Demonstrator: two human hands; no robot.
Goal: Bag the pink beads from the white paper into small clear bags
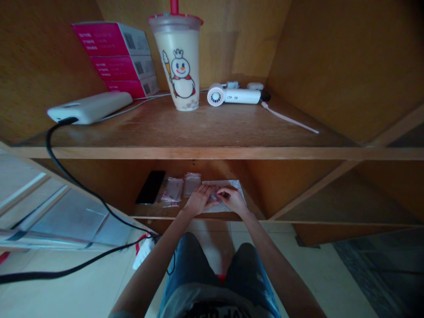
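Shirt (212,293) and legs (191,258) fill the bottom centre of the frame, with both forearms reaching up to the lower shelf (256,213). Just below the frame's centre, a small clear packet (214,195) lies between the hands, over a white sheet (236,183). The left hand (198,199) reaches to it with fingers stretched forward and thumb apart from them. The right hand (232,198) has its fingers curled in, tips close together at the packet; whether they grip it, I cannot tell. Left of the sheet are two groups of clear bags (174,191) (192,183), then a black phone (151,187).

On the upper shelf (198,132), a cup (180,66) with a red straw stands at top centre. Pink boxes (109,44) are stacked at upper left, behind a white power bank (92,107) with a black cable (79,183) plugged in. Right of the cup lies a small white fan (235,96).
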